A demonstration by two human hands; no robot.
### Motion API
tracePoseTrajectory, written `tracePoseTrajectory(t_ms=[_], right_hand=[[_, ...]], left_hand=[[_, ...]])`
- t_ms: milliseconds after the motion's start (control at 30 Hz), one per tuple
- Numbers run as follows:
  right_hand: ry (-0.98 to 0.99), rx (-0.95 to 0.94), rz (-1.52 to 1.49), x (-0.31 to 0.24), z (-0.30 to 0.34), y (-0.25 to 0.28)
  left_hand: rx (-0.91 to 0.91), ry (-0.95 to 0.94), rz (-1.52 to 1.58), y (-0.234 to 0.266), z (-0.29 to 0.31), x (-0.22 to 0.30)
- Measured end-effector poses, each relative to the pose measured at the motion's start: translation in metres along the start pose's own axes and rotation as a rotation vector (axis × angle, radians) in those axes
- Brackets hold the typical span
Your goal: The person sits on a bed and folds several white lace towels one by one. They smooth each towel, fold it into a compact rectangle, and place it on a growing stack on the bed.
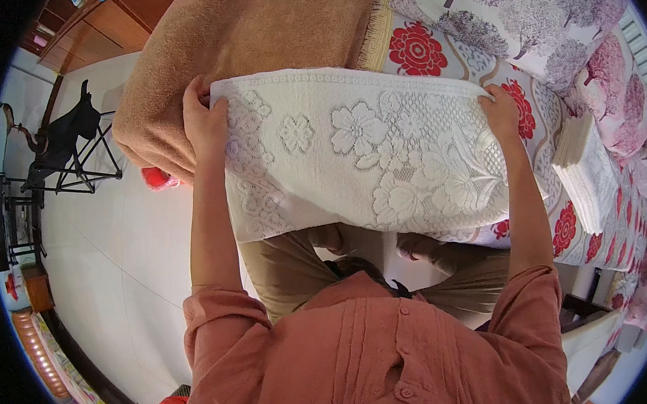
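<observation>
A white lace cloth [314, 169] with raised flower patterns is stretched out in front of me, partly over the brown blanket on the bed and hanging over my lap. My left hand [205, 120] grips its upper left corner, thumb on top and fingers behind. At the upper right corner, my right hand [501, 111] pinches the edge in the same way. The far edge is drawn fairly straight between the hands, while the near edge sags in a curve. Fingers behind the cloth are partly hidden.
The brown blanket [266, 29] covers the bed's left part. A folded stack of white cloths [588, 172] lies to the right on the red-flowered sheet [418, 49]. Tree-print pillows [520, 8] fill the far right. A black folding stool [75, 137] stands on the floor at left.
</observation>
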State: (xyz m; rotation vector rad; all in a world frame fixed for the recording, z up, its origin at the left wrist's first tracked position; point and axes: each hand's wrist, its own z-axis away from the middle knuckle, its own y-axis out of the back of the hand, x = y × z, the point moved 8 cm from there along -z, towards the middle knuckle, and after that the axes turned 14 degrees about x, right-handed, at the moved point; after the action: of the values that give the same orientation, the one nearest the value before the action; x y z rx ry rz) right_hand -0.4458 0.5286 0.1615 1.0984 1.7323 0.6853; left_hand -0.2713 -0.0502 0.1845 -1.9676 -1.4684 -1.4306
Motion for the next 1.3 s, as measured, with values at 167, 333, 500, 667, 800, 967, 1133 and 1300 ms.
tracePoseTrajectory(t_ms=[167,333,500,667,800,967,1133,1300], right_hand=[[0.108,0.037,-0.100,-0.011,-0.002,-0.003],[0.189,-0.017,-0.139,-0.004,-0.005,-0.011],[0.197,-0.023,-0.023,-0.007,-0.005,-0.005],[0.005,0.002,-0.168,0.015,-0.006,0.019],[-0.053,-0.042,-0.176,0.020,0.003,0.042],[-0.127,-0.061,-0.531,-0.007,0.029,0.096],[-0.090,0.035,-0.864,-0.028,0.048,0.178],[0.064,0.160,-0.201,0.016,0.001,0.212]], left_hand=[[-0.108,-0.161,-0.250,-0.005,-0.014,-0.002],[-0.361,0.060,-0.286,-0.021,-0.021,0.002],[-0.276,0.199,0.021,-0.019,-0.011,0.001],[-0.229,0.288,0.398,-0.007,-0.008,0.013],[-0.286,0.272,0.526,0.003,-0.004,0.043],[-0.259,0.220,0.436,0.033,-0.007,0.041],[-0.203,0.231,0.378,0.074,-0.009,0.062],[-0.213,-0.055,0.195,0.034,-0.030,0.138]])
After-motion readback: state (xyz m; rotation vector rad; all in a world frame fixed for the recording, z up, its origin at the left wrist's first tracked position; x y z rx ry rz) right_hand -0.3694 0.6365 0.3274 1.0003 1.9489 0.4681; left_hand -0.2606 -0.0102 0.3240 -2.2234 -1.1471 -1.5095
